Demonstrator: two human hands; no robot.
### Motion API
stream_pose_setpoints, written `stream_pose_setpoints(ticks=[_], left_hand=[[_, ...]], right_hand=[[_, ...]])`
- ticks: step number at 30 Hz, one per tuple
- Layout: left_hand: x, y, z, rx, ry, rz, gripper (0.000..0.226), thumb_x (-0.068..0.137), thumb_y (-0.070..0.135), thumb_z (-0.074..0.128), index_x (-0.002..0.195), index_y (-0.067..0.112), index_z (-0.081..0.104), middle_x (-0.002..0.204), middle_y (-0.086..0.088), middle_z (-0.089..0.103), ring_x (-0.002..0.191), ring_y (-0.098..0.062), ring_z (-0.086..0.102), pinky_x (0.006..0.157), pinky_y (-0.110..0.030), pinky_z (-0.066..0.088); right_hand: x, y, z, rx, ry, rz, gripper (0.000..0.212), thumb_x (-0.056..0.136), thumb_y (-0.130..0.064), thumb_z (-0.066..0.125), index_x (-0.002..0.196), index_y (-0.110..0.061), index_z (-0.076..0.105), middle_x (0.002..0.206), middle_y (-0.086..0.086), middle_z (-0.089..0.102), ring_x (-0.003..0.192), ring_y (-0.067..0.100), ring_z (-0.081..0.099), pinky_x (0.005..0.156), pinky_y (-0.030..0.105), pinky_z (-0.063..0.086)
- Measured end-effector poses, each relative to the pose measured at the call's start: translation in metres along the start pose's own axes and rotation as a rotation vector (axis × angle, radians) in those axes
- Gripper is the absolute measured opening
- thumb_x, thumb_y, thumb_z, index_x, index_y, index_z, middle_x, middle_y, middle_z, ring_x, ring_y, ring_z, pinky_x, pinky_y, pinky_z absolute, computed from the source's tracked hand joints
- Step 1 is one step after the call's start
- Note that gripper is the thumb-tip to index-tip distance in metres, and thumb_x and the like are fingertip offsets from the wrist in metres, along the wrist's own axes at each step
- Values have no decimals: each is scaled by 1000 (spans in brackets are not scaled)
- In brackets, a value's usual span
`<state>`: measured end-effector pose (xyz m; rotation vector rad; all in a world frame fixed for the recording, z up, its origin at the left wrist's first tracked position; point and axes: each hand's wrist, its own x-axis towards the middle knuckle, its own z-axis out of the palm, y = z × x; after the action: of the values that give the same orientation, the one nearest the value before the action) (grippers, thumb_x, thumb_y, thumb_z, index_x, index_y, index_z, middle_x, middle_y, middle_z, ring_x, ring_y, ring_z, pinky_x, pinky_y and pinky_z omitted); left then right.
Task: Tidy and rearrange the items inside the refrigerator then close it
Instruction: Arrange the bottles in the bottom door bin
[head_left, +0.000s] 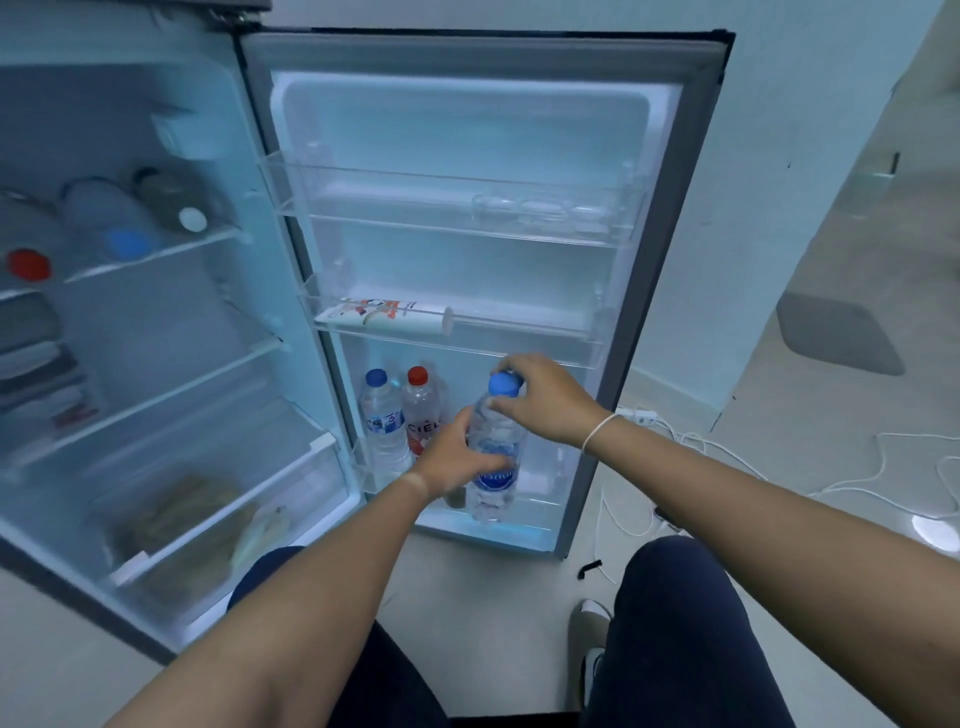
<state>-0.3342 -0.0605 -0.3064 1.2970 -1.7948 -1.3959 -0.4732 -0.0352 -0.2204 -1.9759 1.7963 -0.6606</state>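
Note:
The refrigerator stands open, its door (670, 218) swung out to the right. Both hands hold a clear water bottle with a blue cap (496, 457) in front of the door's bottom rack (540, 506). My left hand (457, 460) wraps the bottle's body. My right hand (545, 397) pinches its neck just under the cap. Two more bottles stand in that rack at the left: a blue-capped one (382, 415) and a red-capped one (421, 410). A white tube (387, 317) lies in the middle door rack.
Inside the fridge, the top shelf (156, 254) carries lying bottles with red, blue and white caps. Stacked packets (36, 374) sit below, and the crisper drawer (218, 514) holds bagged food. White cables (727, 457) trail on the floor at the right. My knees are below.

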Motion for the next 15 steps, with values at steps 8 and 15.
stream_pose_setpoints(ticks=[8,15], left_hand=[[-26,-33,-41,-103,244,-91,51,73,8,76,116,20,52,108,-2,64,100,-19,62,87,-30,49],[-31,-56,-61,-165,349,-179,53,70,7,78,116,18,52,111,-3,64,103,-23,62,91,-35,51]], right_hand=[[22,39,36,74,-85,212,35,91,-39,54,113,-13,61,107,9,62,97,27,58,84,29,44],[42,70,81,-281,-336,185,55,89,-31,55,140,-17,41,140,14,43,125,32,48,102,35,39]])
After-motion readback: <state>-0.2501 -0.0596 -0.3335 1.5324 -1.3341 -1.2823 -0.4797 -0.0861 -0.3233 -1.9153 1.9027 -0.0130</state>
